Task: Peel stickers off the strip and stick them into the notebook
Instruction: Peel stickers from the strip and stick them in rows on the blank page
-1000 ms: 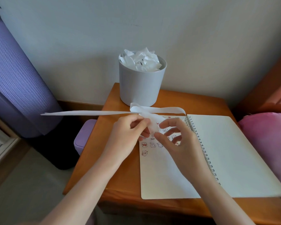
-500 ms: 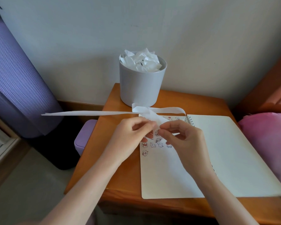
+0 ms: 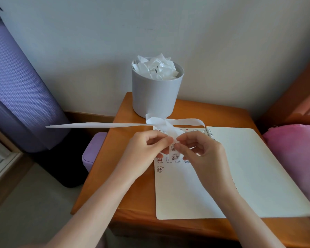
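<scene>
Both hands pinch the sticker strip just above the open notebook.

On my feed the wooden table (image 3: pixel 129 203) is nearest, with the spiral notebook (image 3: pixel 258 167) lying open on it and small cartoon stickers (image 3: pixel 174 156) stuck on the upper part of its left page. Over those, the left hand (image 3: pixel 147 151) and right hand (image 3: pixel 202 154) meet fingertip to fingertip. Each grips the near end of the white strip (image 3: pixel 97 125) between thumb and forefinger, the other fingers curled. I cannot tell whether a sticker is lifting there. The strip loops over the notebook's far edge, and its long tail juts left past the table. Behind it stands a grey tub (image 3: pixel 156 97) heaped with crumpled paper (image 3: pixel 157 68).
</scene>
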Motion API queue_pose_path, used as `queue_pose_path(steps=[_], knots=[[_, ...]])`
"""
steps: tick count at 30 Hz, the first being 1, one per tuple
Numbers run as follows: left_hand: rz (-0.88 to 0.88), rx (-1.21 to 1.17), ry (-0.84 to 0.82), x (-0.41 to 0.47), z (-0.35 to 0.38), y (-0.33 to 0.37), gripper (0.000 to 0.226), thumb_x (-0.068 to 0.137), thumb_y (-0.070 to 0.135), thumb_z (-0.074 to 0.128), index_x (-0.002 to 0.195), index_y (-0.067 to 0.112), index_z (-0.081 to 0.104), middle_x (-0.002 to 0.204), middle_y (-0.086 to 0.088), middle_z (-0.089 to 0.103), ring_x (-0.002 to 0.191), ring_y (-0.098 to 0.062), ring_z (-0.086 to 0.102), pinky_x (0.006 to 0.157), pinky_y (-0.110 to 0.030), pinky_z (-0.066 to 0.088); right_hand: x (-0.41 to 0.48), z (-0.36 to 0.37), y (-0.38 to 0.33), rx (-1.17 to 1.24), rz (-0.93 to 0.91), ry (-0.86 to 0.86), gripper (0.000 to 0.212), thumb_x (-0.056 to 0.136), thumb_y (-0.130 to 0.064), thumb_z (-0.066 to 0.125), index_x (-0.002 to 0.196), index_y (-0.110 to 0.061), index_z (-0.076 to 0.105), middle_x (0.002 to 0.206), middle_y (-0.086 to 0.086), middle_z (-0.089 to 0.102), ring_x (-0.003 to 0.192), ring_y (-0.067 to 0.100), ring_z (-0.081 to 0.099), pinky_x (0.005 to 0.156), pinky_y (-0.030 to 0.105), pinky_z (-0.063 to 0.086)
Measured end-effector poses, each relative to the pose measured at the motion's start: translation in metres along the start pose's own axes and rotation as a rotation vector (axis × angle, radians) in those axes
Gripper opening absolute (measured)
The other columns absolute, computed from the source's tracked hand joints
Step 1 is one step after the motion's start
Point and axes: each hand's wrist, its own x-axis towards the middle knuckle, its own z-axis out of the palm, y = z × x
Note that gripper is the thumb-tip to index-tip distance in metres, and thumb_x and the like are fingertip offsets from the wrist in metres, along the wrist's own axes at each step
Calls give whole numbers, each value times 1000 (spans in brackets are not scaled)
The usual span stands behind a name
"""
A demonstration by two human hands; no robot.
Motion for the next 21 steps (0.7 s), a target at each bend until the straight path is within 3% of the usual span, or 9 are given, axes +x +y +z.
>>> queue_pose_path(steps=[11,17,21], knots=[[-35,22,4,0,0,0,10,88,28,60,84,25,69,73,9,70,75,-2,67,65,-16,55,-1,0,0,-48,-42,-12,22,80,-10,71,79,-31,65,74,-19,66,72,6,64,67,26,56],[-43,14,2,0,0,0,11,88,27,60,83,25,69,71,9,69,74,-3,67,68,-20,56,-1,-1,-2,-52,-58,-21,28,80,-8,71,77,-35,64,80,-21,66,72,2,64,66,12,52],[-57,3,-9,0,0,0,13,90,27,58,82,26,69,72,8,70,74,-2,67,66,-15,54,-1,-1,-1,-29,-59,-12,23,79,-10,72,79,-32,65,78,-19,67,72,5,65,67,17,53]])
